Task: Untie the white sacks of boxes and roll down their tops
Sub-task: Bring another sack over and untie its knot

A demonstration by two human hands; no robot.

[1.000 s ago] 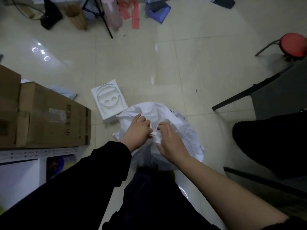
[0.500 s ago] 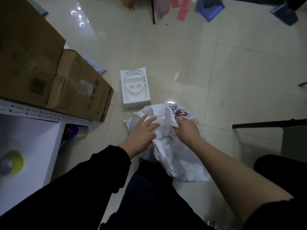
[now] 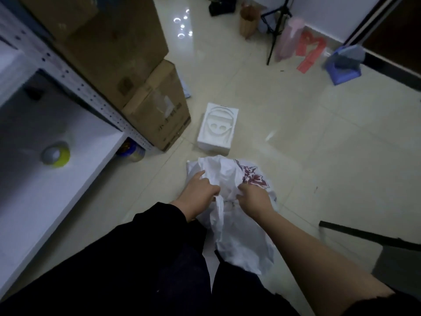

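A crumpled white sack (image 3: 237,238) with a dark red print on its far side stands on the tiled floor right in front of my legs. My left hand (image 3: 199,192) pinches the bunched fabric at the sack's top from the left. My right hand (image 3: 254,197) grips the same gathered top from the right, a few centimetres from the left hand. A thin strip of the fabric hangs down between the two hands. What is inside the sack is hidden.
A white foam block (image 3: 217,131) lies just beyond the sack. Brown cardboard boxes (image 3: 157,106) stack at the left beside a white metal shelf (image 3: 45,142) with a tape roll (image 3: 55,155). A tripod (image 3: 276,30), blue dustpan (image 3: 344,67) and red bags lie far back. A dark bar (image 3: 364,234) is at right.
The view has swung left and tilted, bringing the shelf and boxes into sight. My hands have come closer together on the sack's gathered top, the left one now pinching instead of lying flat.
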